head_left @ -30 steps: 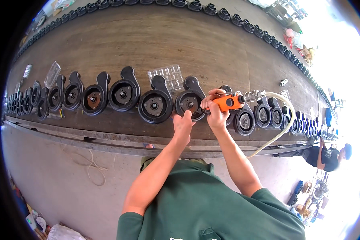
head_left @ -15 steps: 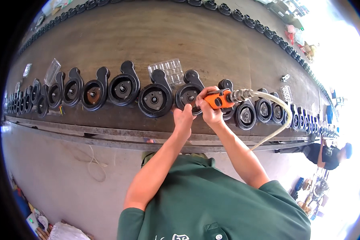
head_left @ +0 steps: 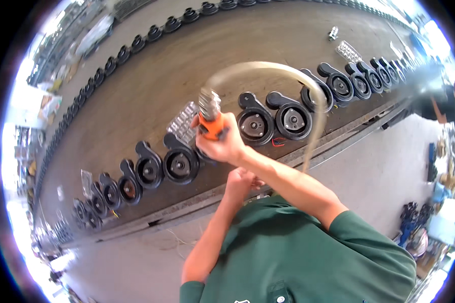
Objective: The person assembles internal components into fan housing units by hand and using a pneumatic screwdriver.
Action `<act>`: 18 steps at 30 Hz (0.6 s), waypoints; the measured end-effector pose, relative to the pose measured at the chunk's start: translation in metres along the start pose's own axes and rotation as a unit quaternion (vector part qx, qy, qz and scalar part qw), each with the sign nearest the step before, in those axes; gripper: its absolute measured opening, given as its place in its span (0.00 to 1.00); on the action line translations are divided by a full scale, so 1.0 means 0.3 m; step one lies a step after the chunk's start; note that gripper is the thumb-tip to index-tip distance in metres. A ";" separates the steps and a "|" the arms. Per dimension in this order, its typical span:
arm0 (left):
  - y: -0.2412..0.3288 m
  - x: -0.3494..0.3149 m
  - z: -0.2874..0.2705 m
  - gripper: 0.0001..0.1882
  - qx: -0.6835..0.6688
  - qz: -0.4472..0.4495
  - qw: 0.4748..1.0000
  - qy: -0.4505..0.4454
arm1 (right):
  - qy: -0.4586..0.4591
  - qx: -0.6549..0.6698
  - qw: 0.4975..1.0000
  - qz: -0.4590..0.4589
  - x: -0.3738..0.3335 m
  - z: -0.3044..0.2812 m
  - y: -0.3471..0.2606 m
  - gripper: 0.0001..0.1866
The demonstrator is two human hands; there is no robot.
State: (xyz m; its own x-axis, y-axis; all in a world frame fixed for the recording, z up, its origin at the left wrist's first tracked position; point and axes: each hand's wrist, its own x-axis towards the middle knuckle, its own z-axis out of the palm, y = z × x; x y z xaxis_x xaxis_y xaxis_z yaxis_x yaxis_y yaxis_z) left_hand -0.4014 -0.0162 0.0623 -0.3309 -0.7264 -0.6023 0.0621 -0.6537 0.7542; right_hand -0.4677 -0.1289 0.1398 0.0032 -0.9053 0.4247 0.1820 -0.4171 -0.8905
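Note:
My right hand (head_left: 222, 144) is wrapped round an orange air tool (head_left: 212, 128), whose metal coil fitting (head_left: 208, 103) points away from me toward the far side. From that fitting a pale hose (head_left: 268, 66) arches over to the right. The tool is above a black snail-shaped blower housing, which it and the hand largely hide. My left hand (head_left: 240, 182) is closed near the table's front edge, below the right wrist; what its fingers hold, if anything, is hidden. Left of the tool lies another blower housing (head_left: 180, 164), and to its right one more (head_left: 255, 124).
Several more housings stand in a row along the near edge; another row (head_left: 138, 44) curves along the far side. A clear plastic tray (head_left: 179, 124) lies behind the tool, a second tray (head_left: 349, 51) farther right. Red wires (head_left: 278, 142) stick out. Another person (head_left: 440, 106) is at the far right.
The view has turned and shifted. My right hand has raised the tool off the housing, its hose end swinging from the right to the far side. My left hand has drawn back toward my body.

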 end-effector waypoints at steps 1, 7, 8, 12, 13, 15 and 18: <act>-0.004 0.017 0.011 0.13 0.072 0.019 0.997 0.002 | 0.017 0.027 0.997 -0.071 0.008 0.003 -0.031 0.08; 0.311 0.098 0.033 0.21 0.527 0.325 0.776 0.121 | 0.079 -0.067 0.994 -0.016 -0.023 -0.303 -0.186 0.16; 0.336 0.138 0.023 0.21 0.586 0.358 0.714 0.136 | 0.130 0.019 0.991 0.032 -0.039 -0.342 -0.174 0.16; 0.306 0.249 -0.019 0.21 0.698 0.388 0.588 0.132 | 0.199 0.191 0.961 0.035 -0.099 -0.474 -0.142 0.15; 0.308 0.245 -0.013 0.20 0.706 0.401 0.570 0.129 | 0.207 0.224 0.952 0.011 -0.117 -0.493 -0.139 0.14; 0.334 0.231 -0.008 0.18 0.716 0.385 0.572 0.113 | 0.228 0.229 0.946 0.019 -0.150 -0.531 -0.129 0.14; 0.363 0.239 -0.006 0.18 0.687 0.388 0.607 0.100 | 0.262 0.238 0.935 0.030 -0.181 -0.548 -0.114 0.14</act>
State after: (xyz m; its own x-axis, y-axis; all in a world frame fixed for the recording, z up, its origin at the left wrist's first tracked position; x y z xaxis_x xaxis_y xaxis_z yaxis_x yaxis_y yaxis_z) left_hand -0.4167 -0.1397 0.1008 -0.5747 -0.8034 0.1560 -0.7624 0.5948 0.2548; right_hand -0.6358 -0.0786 0.1202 -0.4309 -0.8935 0.1268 0.6142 -0.3933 -0.6842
